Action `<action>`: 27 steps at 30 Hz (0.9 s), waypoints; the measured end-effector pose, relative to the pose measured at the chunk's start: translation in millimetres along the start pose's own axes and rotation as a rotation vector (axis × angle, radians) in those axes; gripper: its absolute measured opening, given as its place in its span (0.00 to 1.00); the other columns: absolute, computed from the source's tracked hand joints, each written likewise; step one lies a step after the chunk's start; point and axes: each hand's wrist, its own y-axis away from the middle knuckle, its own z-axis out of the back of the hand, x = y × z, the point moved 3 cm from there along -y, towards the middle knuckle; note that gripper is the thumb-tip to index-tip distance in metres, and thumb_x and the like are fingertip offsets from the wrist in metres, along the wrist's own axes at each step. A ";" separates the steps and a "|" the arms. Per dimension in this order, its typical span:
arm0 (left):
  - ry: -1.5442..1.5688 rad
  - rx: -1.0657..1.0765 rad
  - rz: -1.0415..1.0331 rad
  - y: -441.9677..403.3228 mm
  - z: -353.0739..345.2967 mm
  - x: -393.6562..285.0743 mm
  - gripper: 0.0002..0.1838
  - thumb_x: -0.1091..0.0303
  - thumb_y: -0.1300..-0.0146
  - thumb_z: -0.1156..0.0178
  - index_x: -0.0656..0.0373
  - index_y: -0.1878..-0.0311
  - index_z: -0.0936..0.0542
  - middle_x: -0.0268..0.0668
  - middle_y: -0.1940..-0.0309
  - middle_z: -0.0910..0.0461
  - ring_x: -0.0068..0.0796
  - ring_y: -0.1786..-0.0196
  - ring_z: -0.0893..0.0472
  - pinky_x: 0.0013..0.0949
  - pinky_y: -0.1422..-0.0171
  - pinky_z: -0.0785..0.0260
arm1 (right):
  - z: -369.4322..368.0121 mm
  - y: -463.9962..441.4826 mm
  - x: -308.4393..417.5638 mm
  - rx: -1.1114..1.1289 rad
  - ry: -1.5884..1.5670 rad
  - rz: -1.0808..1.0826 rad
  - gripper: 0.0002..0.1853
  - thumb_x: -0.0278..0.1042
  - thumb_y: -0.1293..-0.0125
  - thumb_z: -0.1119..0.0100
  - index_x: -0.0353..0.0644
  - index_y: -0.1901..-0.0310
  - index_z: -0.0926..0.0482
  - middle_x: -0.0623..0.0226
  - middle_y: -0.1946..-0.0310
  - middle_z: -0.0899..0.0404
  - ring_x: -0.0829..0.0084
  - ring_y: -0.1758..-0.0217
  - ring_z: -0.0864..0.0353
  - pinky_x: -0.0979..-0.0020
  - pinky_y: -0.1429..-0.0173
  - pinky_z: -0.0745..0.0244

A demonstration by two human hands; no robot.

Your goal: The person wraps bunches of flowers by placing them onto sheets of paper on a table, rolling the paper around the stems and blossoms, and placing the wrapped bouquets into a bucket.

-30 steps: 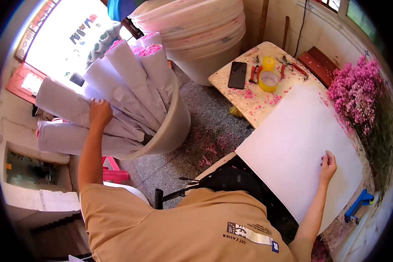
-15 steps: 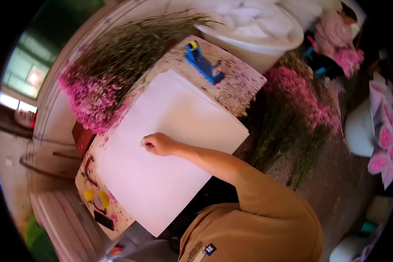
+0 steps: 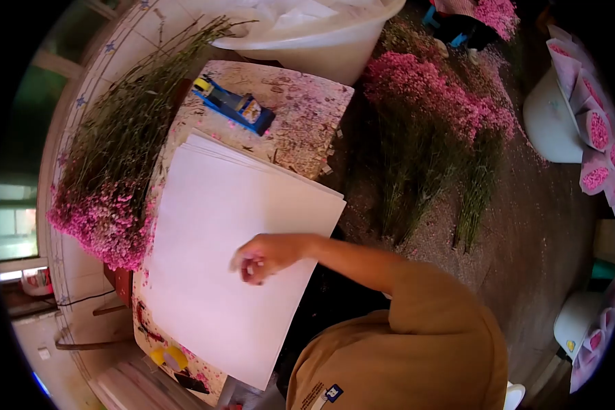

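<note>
White sheets [image 3: 205, 212] have slid slightly toward 9 o'clock in the view as the camera turned; the tape dispenser [image 3: 242, 113] has shifted farther the same way. Clock directions below run from the stack, left of the view's centre, flat on the surface [image 3: 304, 92].

Right hand [image 3: 273, 253] over the stack, toward its 4 o'clock edge. Fingers [image 3: 242, 257] loosely curled, blurred; cannot tell if they pinch a sheet edge or touch paper at all. Left hand out of view.

Upper sheets lie out of line at 12 o'clock: a quick drag could skew several together. The 4 o'clock edge lies against dark clothing, possibly overhanging; an arm or body brushing it could crease it or tip the stack.

Dispenser at 12 o'clock, just clear; a shoved stack might bump it. Pink flower bunch [image 3: 106, 225] at 9 to 10 o'clock, close enough that loose petals could get under paper and stain it. Tape rolls [image 3: 174, 357] and phone [image 3: 191, 382], near 7 o'clock: a sweeping sheet could knock them off.
</note>
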 end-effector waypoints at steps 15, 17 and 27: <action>0.286 -0.200 -1.085 -120.9 -133.1 -565.1 0.10 0.74 0.32 0.37 0.60 0.71 0.25 0.34 0.83 0.31 0.28 0.83 0.36 0.32 0.78 0.42 | 208.0 437.7 -295.1 -1.470 -0.177 -1.035 0.49 0.52 0.44 0.18 0.29 0.29 0.32 0.46 0.42 0.19 0.56 0.41 0.16 0.55 0.43 0.18; 0.253 -0.192 -1.099 -119.6 -130.0 -567.3 0.10 0.76 0.34 0.39 0.60 0.72 0.28 0.34 0.82 0.31 0.29 0.83 0.35 0.31 0.79 0.42 | 212.7 413.7 -324.9 -1.474 -0.172 -0.886 0.59 0.52 0.47 0.16 0.28 0.23 0.43 0.41 0.32 0.28 0.50 0.32 0.24 0.49 0.36 0.22; 0.192 -0.180 -1.133 -118.6 -125.9 -577.4 0.06 0.78 0.37 0.41 0.59 0.69 0.26 0.33 0.82 0.29 0.27 0.83 0.34 0.31 0.79 0.46 | 284.3 371.8 -400.1 -1.823 -0.235 -0.777 0.63 0.46 0.51 0.15 0.33 0.21 0.49 0.44 0.31 0.28 0.51 0.29 0.27 0.45 0.33 0.26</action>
